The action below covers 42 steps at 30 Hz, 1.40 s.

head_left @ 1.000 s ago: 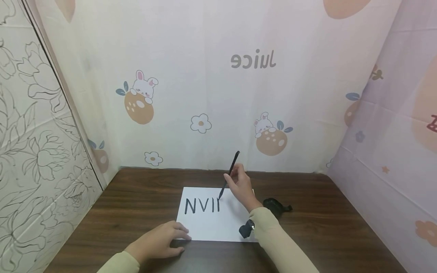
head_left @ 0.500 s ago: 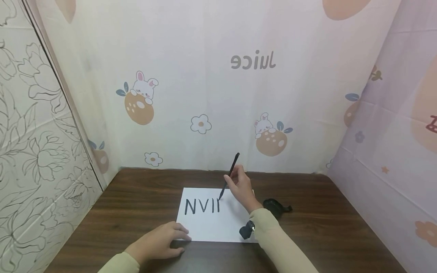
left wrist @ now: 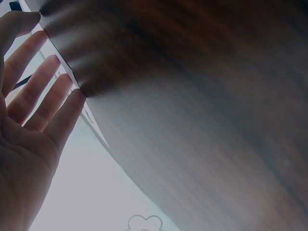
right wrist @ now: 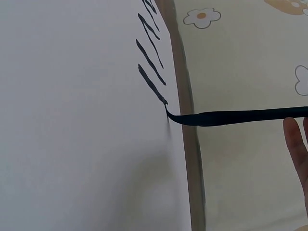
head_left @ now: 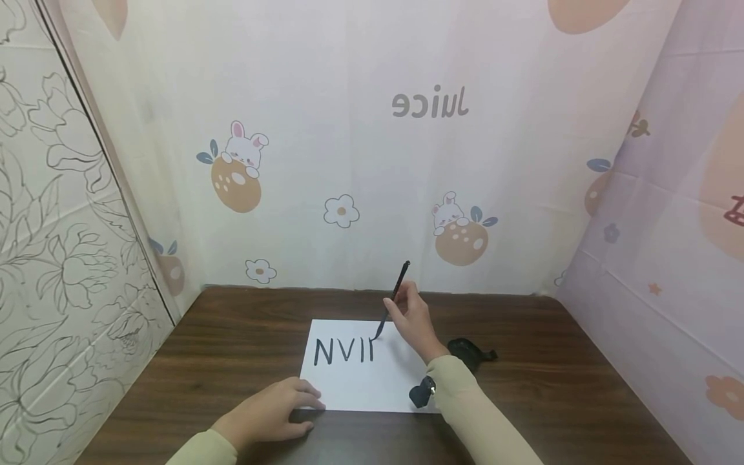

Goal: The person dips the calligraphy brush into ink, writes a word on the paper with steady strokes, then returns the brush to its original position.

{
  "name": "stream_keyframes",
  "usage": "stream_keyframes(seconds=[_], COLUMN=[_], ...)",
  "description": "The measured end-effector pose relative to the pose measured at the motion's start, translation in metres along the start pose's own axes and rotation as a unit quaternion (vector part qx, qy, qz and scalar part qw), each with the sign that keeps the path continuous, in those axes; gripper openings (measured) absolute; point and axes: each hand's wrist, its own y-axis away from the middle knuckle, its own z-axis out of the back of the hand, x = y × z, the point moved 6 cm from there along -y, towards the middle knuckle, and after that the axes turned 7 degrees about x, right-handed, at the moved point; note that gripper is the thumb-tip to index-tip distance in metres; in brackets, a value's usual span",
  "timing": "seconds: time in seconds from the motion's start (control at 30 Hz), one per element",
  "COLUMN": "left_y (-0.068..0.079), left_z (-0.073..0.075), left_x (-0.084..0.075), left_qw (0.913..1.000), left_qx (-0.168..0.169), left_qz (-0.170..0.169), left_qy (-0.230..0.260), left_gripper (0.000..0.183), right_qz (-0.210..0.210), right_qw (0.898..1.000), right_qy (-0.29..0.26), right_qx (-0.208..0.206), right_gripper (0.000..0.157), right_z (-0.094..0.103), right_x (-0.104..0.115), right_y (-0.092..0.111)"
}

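My right hand (head_left: 414,321) pinches a slim black brush (head_left: 398,287) that leans up and to the right. In the right wrist view the dark bristles of the brush (right wrist: 192,119) bend where they touch the white paper (right wrist: 72,134), at the top of the last stroke. Black painted strokes (head_left: 343,350) reading like "NVI" and one more upright with a short branch run along the upper left of the sheet. At the sheet's lower left corner rests my left hand (head_left: 273,412), fingers spread and relaxed, fingertips on the paper's edge.
A black dish-like object (head_left: 465,352) with a short spout or handle lies right of the paper, partly hidden by the right forearm. A wrist camera (head_left: 422,392) sits on the right wrist. The brown wooden table (head_left: 552,387) ends at a patterned curtain (head_left: 349,148) behind.
The brush tip and right hand have shifted slightly to the right, leaving a short mark at the top of the last stroke. My left hand has stayed in place.
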Motion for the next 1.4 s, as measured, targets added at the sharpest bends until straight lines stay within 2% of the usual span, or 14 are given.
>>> stream_keyframes(seconds=[1.1, 1.4], left_y=[0.0003, -0.0001], left_z=[0.0015, 0.0013], left_x=[-0.0022, -0.0019], left_qw=[0.9999, 0.9999], left_qx=[-0.007, -0.007], left_qz=[-0.010, -0.012], left_qy=[-0.009, -0.007], left_gripper=[0.023, 0.023], right_qz=[0.011, -0.004], right_qw=[1.000, 1.000], right_qy=[0.005, 0.001], right_qx=[-0.003, -0.001], right_gripper=[0.030, 0.030], right_z=[0.0052, 0.0065], right_x=[-0.0020, -0.0021], right_y=[0.0014, 0.0021])
